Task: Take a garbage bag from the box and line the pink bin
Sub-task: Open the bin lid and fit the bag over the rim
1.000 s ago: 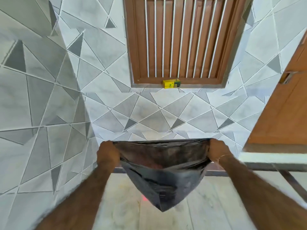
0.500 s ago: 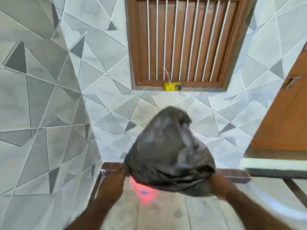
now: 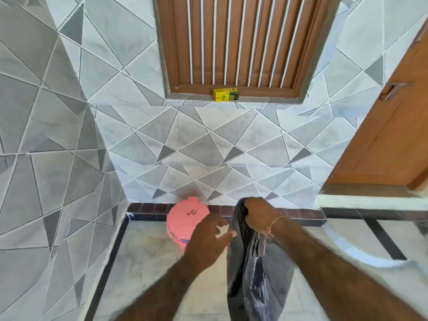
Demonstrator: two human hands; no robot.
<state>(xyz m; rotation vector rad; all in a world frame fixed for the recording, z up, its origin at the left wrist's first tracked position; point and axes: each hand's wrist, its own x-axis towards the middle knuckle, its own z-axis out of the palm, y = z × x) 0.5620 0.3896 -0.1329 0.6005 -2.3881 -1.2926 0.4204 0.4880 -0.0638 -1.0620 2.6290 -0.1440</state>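
Observation:
A black garbage bag (image 3: 257,274) hangs limp from my right hand (image 3: 259,214), which grips its gathered top. My left hand (image 3: 208,237) is beside the bag with fingers spread and nothing in it, hovering over the right part of the pink bin (image 3: 183,218). The bin stands on the floor against the wall, its pink lid on top. A yellow garbage bag box (image 3: 225,94) rests on the window sill above.
A grey tiled wall runs on the left and ahead, meeting in a corner near the bin. A barred brown window (image 3: 240,42) is above the sill. A wooden door (image 3: 389,126) and a raised white step (image 3: 370,202) lie to the right.
The bag, held wide by both hands and then puffed up, now hangs limp from my right hand alone. My left hand has let go and moved over the bin.

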